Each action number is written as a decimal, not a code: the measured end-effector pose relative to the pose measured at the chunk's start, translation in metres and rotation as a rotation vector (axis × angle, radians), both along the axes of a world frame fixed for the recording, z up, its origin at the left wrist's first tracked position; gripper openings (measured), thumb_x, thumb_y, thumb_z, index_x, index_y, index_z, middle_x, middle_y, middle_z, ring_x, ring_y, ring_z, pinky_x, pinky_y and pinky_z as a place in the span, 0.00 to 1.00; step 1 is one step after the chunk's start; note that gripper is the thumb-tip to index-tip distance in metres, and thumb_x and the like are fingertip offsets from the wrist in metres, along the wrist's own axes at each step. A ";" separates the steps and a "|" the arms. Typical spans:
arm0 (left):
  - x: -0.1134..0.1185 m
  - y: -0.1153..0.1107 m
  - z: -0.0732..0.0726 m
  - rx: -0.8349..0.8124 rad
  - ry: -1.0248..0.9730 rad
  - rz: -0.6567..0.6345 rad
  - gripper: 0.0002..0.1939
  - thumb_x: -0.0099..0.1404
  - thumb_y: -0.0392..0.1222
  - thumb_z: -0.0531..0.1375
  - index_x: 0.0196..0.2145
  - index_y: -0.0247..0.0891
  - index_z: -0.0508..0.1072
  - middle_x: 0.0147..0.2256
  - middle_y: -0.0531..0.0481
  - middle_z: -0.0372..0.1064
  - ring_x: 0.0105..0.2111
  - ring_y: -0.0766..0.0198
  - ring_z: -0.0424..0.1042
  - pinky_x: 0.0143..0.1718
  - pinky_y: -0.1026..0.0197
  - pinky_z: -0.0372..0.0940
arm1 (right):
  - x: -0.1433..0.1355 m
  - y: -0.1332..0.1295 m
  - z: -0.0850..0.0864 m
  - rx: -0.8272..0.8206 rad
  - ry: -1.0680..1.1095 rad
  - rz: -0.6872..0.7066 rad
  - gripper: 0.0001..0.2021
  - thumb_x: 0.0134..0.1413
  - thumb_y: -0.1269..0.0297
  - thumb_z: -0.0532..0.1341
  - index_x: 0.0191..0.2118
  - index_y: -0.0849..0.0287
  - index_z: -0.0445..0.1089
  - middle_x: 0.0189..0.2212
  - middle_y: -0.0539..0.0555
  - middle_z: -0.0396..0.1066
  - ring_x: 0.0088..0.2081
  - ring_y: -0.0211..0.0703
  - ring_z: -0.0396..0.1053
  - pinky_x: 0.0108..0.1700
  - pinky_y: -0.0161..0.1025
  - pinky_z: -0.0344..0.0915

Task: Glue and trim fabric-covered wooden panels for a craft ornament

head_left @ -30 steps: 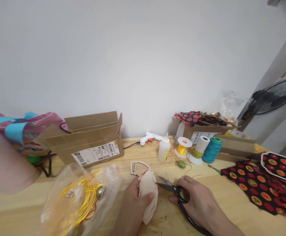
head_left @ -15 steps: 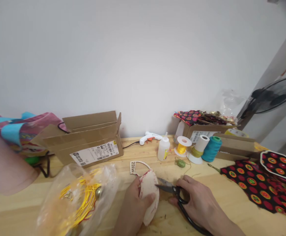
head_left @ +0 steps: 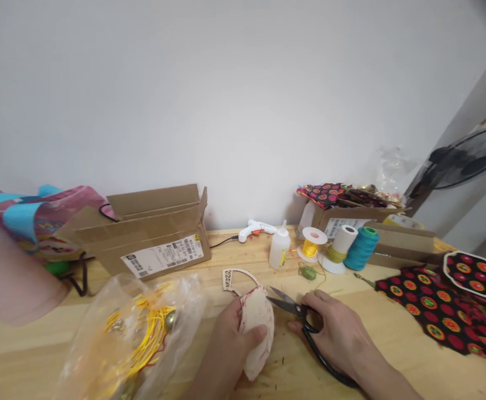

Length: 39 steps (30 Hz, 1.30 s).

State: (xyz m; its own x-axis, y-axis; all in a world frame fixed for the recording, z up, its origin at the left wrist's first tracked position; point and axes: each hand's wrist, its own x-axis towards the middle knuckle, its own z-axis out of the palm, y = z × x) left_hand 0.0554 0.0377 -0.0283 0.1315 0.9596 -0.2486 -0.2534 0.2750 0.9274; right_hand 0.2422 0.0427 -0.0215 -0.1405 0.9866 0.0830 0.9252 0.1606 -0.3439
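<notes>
My left hand point(head_left: 231, 345) grips a pale, curved piece point(head_left: 261, 316) with reddish marks along its edge, perhaps fabric-covered; the thumb presses on its face. In my right hand point(head_left: 338, 333) is a pair of black-handled scissors point(head_left: 288, 305), blades parted and pointing left, their tips beside the piece's right edge. Just behind the left hand lies a thin wooden frame point(head_left: 227, 279) with a cut-out lattice, partly covered by the piece. Small dark scraps lie on the wooden table point(head_left: 301, 372) between the hands.
Behind stand a glue bottle point(head_left: 279, 247), a white glue gun point(head_left: 256, 229), a yellow cord spool point(head_left: 311, 248) and a teal thread cone point(head_left: 362, 248). A plastic bag of yellow cords point(head_left: 151, 328) and a cardboard box point(head_left: 151, 244) are left. Patterned dark fabric point(head_left: 439, 311) lies right.
The pale piece and my left hand shift slightly right in view. The scissor blades have parted wider near the piece's edge. Both hands keep their holds.
</notes>
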 end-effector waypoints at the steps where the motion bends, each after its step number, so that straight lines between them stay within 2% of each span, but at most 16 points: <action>1: 0.000 0.000 0.000 0.003 0.008 -0.019 0.26 0.45 0.31 0.61 0.45 0.32 0.63 0.42 0.40 0.71 0.42 0.51 0.68 0.39 0.57 0.61 | 0.000 0.000 0.000 -0.002 -0.003 0.002 0.08 0.44 0.55 0.58 0.28 0.53 0.65 0.27 0.48 0.66 0.30 0.41 0.66 0.27 0.33 0.53; 5: -0.001 0.000 0.004 0.040 0.103 -0.038 0.25 0.45 0.30 0.60 0.44 0.30 0.63 0.42 0.40 0.71 0.42 0.52 0.68 0.42 0.56 0.59 | -0.002 0.000 0.002 -0.009 -0.035 0.008 0.08 0.45 0.55 0.58 0.28 0.53 0.66 0.28 0.49 0.67 0.29 0.41 0.66 0.27 0.33 0.53; 8: 0.000 -0.003 0.007 0.012 0.125 -0.067 0.26 0.43 0.28 0.59 0.43 0.30 0.64 0.40 0.41 0.72 0.41 0.53 0.68 0.43 0.56 0.59 | 0.000 0.006 0.003 -0.021 -0.058 -0.065 0.09 0.46 0.54 0.56 0.28 0.53 0.66 0.27 0.50 0.67 0.30 0.42 0.67 0.27 0.33 0.53; 11: -0.001 -0.004 0.005 -0.018 0.095 -0.092 0.26 0.42 0.27 0.60 0.42 0.31 0.65 0.38 0.42 0.73 0.37 0.54 0.69 0.38 0.58 0.61 | 0.003 0.010 0.002 -0.014 -0.057 -0.119 0.10 0.47 0.52 0.55 0.28 0.53 0.66 0.26 0.50 0.67 0.30 0.43 0.67 0.26 0.34 0.52; 14: -0.002 -0.003 0.003 -0.032 0.070 -0.065 0.26 0.43 0.30 0.61 0.43 0.30 0.64 0.36 0.41 0.73 0.33 0.57 0.70 0.32 0.60 0.62 | 0.005 0.011 -0.001 0.000 -0.049 -0.108 0.10 0.45 0.51 0.57 0.29 0.52 0.66 0.27 0.49 0.67 0.30 0.43 0.66 0.26 0.34 0.52; 18: -0.003 -0.004 0.009 -0.108 -0.025 -0.093 0.27 0.44 0.32 0.63 0.44 0.30 0.63 0.31 0.43 0.74 0.30 0.59 0.71 0.31 0.61 0.62 | 0.007 0.008 -0.004 0.021 -0.027 -0.114 0.10 0.44 0.52 0.58 0.29 0.53 0.65 0.28 0.49 0.67 0.30 0.43 0.66 0.27 0.34 0.53; 21: -0.003 -0.003 0.014 -0.134 -0.119 -0.067 0.27 0.46 0.33 0.63 0.45 0.30 0.63 0.32 0.44 0.74 0.30 0.60 0.72 0.31 0.62 0.62 | 0.008 0.006 -0.004 0.030 0.019 -0.090 0.10 0.43 0.52 0.59 0.30 0.53 0.66 0.28 0.48 0.66 0.30 0.42 0.66 0.28 0.35 0.55; 25: -0.003 0.002 0.010 -0.148 -0.215 0.049 0.28 0.45 0.34 0.63 0.46 0.30 0.62 0.33 0.44 0.74 0.33 0.58 0.72 0.34 0.61 0.63 | 0.011 0.000 0.001 0.002 0.072 0.006 0.10 0.43 0.53 0.59 0.31 0.52 0.65 0.27 0.47 0.65 0.29 0.40 0.65 0.29 0.35 0.56; 29: -0.003 0.006 0.005 -0.136 -0.266 0.120 0.33 0.40 0.28 0.63 0.47 0.31 0.60 0.33 0.44 0.75 0.36 0.54 0.72 0.37 0.58 0.64 | 0.010 -0.007 0.005 -0.040 0.053 0.055 0.12 0.40 0.54 0.61 0.33 0.50 0.65 0.29 0.47 0.64 0.28 0.40 0.64 0.28 0.35 0.56; 33: -0.002 0.005 0.009 -0.116 -0.282 0.104 0.30 0.39 0.21 0.58 0.43 0.33 0.63 0.36 0.45 0.74 0.41 0.55 0.70 0.42 0.58 0.62 | 0.008 -0.011 0.005 -0.047 0.001 0.075 0.13 0.38 0.55 0.62 0.33 0.50 0.65 0.31 0.48 0.64 0.29 0.41 0.65 0.29 0.35 0.56; 39: 0.002 0.001 0.014 -0.110 -0.275 0.096 0.31 0.42 0.22 0.60 0.45 0.35 0.61 0.39 0.46 0.73 0.43 0.56 0.69 0.41 0.60 0.63 | 0.006 -0.013 0.007 -0.070 -0.052 0.074 0.13 0.38 0.54 0.62 0.32 0.51 0.64 0.32 0.49 0.64 0.31 0.43 0.66 0.30 0.37 0.57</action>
State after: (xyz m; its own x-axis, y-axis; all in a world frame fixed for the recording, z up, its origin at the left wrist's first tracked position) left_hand 0.0574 0.0391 -0.0139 0.1178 0.9402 -0.3196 -0.5203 0.3326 0.7866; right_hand 0.2478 0.0302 -0.0147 -0.2158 0.9764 0.0045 0.9284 0.2066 -0.3089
